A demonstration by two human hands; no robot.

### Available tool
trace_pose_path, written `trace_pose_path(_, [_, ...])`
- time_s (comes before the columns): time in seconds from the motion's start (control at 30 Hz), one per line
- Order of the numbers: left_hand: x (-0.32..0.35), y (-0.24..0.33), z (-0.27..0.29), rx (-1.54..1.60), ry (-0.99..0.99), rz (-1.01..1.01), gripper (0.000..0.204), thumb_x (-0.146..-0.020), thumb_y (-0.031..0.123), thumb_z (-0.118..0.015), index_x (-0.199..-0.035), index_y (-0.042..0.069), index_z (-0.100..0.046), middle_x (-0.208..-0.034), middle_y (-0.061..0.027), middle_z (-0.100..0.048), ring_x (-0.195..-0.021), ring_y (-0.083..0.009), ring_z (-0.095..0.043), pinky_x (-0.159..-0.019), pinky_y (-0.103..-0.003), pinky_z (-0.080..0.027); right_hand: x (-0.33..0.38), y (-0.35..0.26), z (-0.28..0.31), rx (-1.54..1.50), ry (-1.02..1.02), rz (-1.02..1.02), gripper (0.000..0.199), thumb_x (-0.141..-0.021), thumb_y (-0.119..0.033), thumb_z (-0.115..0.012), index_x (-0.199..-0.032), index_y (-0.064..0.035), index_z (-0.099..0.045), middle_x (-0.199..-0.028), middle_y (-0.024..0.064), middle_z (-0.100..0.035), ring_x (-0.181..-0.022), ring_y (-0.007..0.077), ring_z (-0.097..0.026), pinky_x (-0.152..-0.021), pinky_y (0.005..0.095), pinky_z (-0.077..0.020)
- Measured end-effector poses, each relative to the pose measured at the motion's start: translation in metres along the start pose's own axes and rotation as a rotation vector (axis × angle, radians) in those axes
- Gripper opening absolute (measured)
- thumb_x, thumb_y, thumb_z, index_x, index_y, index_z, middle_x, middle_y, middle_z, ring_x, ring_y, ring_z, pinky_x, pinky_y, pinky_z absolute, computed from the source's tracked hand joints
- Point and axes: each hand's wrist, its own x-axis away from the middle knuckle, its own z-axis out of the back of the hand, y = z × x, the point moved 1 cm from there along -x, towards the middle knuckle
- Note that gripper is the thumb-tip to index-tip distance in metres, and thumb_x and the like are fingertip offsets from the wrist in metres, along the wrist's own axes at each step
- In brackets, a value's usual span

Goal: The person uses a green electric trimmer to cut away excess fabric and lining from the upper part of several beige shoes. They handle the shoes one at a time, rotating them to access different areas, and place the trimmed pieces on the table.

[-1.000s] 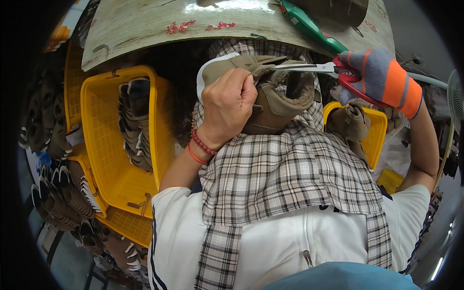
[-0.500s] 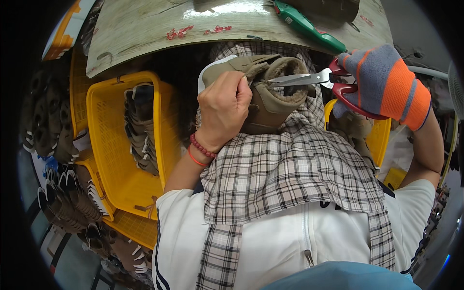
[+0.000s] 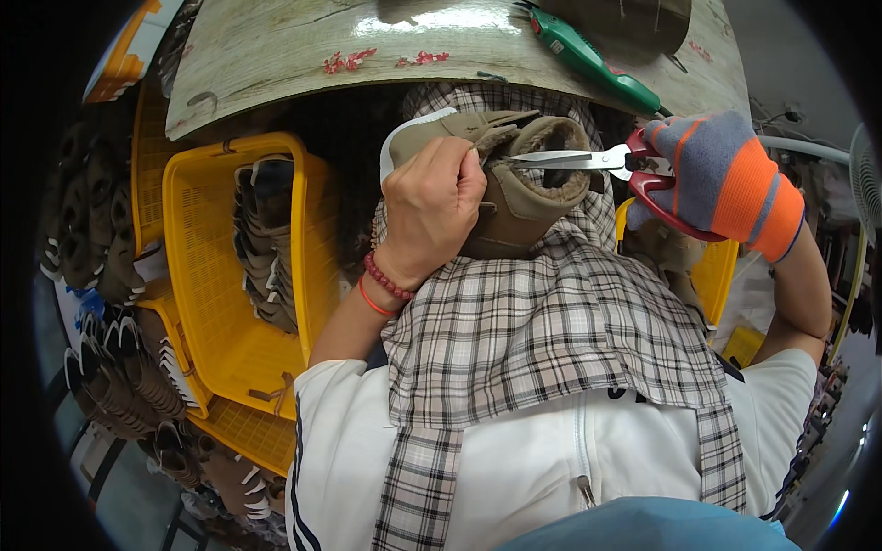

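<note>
Holding the brown boot firmly on the lap with the left hand, the gloved right hand grips red scissors and should snip only loose thread at the collar.

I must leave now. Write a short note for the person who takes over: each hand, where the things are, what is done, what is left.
Left hand: bare, grips the brown boot on the checked cloth over the lap.
Right hand: gloved, holds the red-handled scissors, blades at the boot's furry opening.
Nearby: yellow basket with more shoe parts at the left.
Done: cannot tell how much is trimmed.
Left: probably finishing the cut at the opening.
</note>
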Motion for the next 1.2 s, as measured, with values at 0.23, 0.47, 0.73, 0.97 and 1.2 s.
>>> trace_pose_path(0.23, [-0.001,0.001,0.000,0.004,-0.009,0.009,0.003,-0.079,0.002,-0.058,-0.077,0.001,-0.056,-0.066,-0.0130,-0.055,-0.056,-0.0310,-0.055,-0.051,-0.038,-0.044,-0.003,0.000,-0.009,-0.025,0.049,0.045,0.042,-0.070,-0.043,-0.073,-0.091,-0.0079,-0.062,-0.069,0.0082,-0.063,-0.068,0.0247,-0.065,-0.056,0.0319,-0.0498])
trace_pose_path(0.47, [-0.003,0.002,0.000,0.015,-0.026,0.013,0.002,-0.079,0.002,-0.058,-0.077,0.001,-0.056,-0.067,-0.0132,-0.055,-0.057,-0.0314,-0.056,-0.052,-0.038,-0.044,-0.008,0.004,-0.003,-0.130,0.171,0.206,0.052,-0.061,-0.044,-0.080,-0.098,-0.0101,-0.065,-0.077,0.0060,-0.064,-0.073,0.0238,-0.064,-0.062,0.0319,-0.0511])
trace_pose_path(0.73, [0.001,0.001,0.006,0.023,-0.010,0.053,0.002,-0.080,0.001,-0.056,-0.078,0.001,-0.056,-0.069,-0.0143,-0.057,-0.060,-0.0331,-0.057,-0.053,-0.037,-0.045,0.001,0.040,0.002,-0.640,0.221,0.191,0.032,-0.073,-0.016,-0.072,-0.100,-0.0022,-0.062,-0.074,0.0040,-0.062,-0.063,0.0164,-0.060,-0.058,0.0263,-0.0470])
trace_pose_path(0.97, [0.008,-0.009,0.051,0.091,0.175,0.311,0.012,-0.089,0.006,-0.054,-0.093,-0.003,-0.061,-0.078,-0.0058,-0.060,-0.067,-0.0128,-0.053,-0.059,-0.025,-0.045,-0.002,0.202,-0.155,-1.076,0.826,-0.998,0.031,-0.091,-0.028,-0.050,-0.100,-0.0009,-0.063,-0.073,0.0089,-0.062,-0.058,0.0183,-0.060,-0.054,0.0307,-0.0468])
trace_pose_path(1.2, [-0.003,-0.090,0.118,0.907,0.408,0.483,0.027,-0.095,0.021,-0.047,-0.111,0.000,-0.055,-0.103,-0.0052,-0.060,-0.088,-0.0154,-0.054,-0.080,-0.028,-0.045,-0.027,0.359,-0.334,-0.573,0.257,-1.246,0.050,-0.073,-0.043,-0.061,-0.102,-0.0013,-0.064,-0.096,0.0255,-0.063,-0.093,0.0427,-0.059,-0.078,0.0461,-0.0481])
